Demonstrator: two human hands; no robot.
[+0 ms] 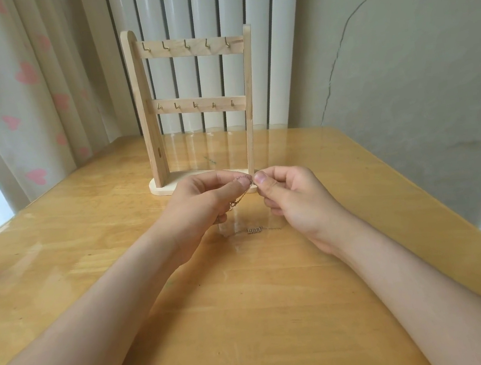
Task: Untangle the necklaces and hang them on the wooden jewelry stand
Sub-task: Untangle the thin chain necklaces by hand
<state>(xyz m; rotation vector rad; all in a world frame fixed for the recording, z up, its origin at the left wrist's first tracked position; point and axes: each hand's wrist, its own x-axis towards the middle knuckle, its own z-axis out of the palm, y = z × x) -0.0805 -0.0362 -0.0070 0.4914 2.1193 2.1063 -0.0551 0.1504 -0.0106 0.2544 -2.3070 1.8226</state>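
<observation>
Wooden jewelry stand (184, 105) upright, far side of table (91, 261): two crossbars, five brass hooks each, flat base. Fine rose-gold chain (244, 189) pinched between left hand (205, 198) and right hand (292, 197), clasp dangling. Lettered pendant (254, 229) on a thin chain lies on the tabletop below.

A home room: heart-print curtain (25, 96), radiator (203, 11), wooden table (91, 261).

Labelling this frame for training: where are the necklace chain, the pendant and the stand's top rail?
necklace chain (245, 192): head view, the slanting stretch below the thumbs.
pendant (254, 229): head view, middle of its small plate.
top rail (177, 49): head view, bare wood between two hooks.
</observation>
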